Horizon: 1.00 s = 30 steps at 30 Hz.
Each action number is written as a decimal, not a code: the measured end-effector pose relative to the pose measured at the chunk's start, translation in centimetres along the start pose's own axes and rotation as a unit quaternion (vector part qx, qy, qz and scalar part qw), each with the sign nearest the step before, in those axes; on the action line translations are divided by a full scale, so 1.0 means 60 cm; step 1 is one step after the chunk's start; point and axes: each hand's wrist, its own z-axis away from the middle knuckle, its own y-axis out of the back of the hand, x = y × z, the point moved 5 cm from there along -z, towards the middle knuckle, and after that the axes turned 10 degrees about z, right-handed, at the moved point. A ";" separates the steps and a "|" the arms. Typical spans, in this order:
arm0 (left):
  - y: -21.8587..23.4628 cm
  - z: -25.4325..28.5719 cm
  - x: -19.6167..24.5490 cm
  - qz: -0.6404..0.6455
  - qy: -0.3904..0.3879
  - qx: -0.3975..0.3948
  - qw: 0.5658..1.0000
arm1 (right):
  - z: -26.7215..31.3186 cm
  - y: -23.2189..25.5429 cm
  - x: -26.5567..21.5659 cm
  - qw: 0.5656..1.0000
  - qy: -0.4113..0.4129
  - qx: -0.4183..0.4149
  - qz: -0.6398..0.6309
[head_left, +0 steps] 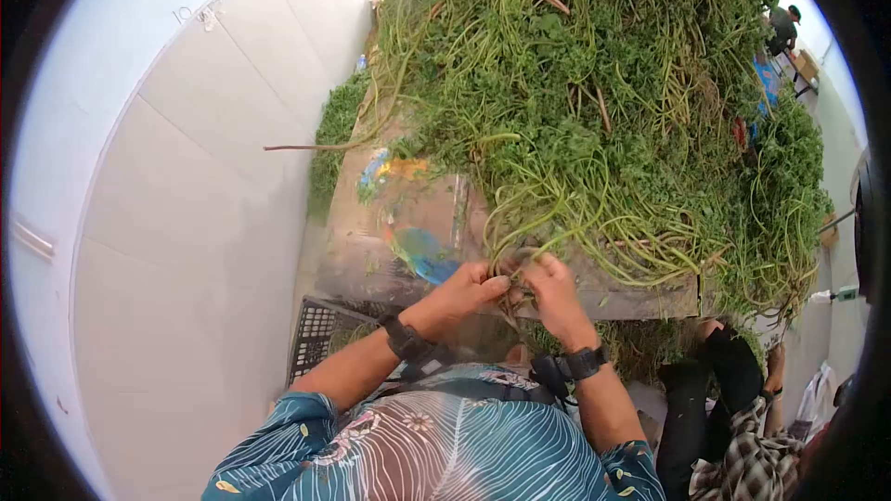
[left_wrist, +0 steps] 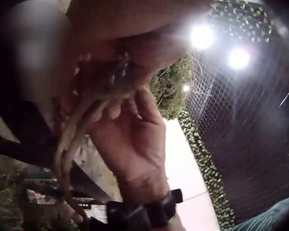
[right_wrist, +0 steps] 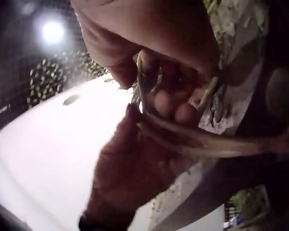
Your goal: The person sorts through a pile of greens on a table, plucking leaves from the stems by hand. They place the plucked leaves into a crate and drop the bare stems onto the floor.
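Observation:
At the table's front edge, my left hand point(head_left: 464, 297) and right hand point(head_left: 554, 297) come together around a few plant stems. The brownish stem ends point(left_wrist: 67, 144) hang below the fingers in the left wrist view. In the right wrist view the stems point(right_wrist: 207, 142) run sideways out of the left hand's grip, and the right hand point(right_wrist: 159, 29) curls over them from above, pinching a thin green part. Greener stems point(head_left: 520, 232) lead from the hands back toward a large heap of leafy greens point(head_left: 566, 102). The fingers hide the gripped stretch in part.
The heap covers most of the table point(head_left: 640, 301), with loose stems over its front edge. One long stem point(head_left: 306, 147) sticks out left. A black plastic crate point(head_left: 314, 334) stands below the left corner. White wall point(head_left: 186, 223) lies left; another person point(head_left: 761, 445) is close on the right.

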 end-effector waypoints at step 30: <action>0.033 -0.025 -0.031 -0.103 0.002 0.064 0.993 | 0.039 0.063 -0.022 0.961 0.068 0.211 -0.165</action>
